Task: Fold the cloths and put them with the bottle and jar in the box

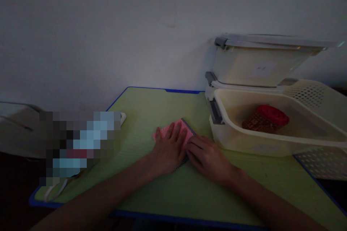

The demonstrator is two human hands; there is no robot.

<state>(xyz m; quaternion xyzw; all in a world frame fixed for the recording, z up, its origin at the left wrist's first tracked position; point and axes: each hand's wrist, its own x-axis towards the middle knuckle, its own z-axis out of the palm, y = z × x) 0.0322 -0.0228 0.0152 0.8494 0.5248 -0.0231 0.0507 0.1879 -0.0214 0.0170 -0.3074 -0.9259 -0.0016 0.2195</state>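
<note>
A small folded pink cloth (165, 131) with a dark checked edge lies flat on the green tabletop (151, 104). My left hand (169, 148) rests on it, palm down and fingers spread. At the cloth's right edge, my right hand (208, 157) has its fingers bent together, pinching the corner by the dark trim. The two hands nearly touch, and they cover much of the cloth's near side.
On the right stands an open cream plastic bin (255, 142) with a red-lidded patterned container (265, 119) lying inside. Stacked boxes (252, 65) sit behind it. A blurred-out light blue object (89, 140) with a strap lies at the left edge. A wall backs the table.
</note>
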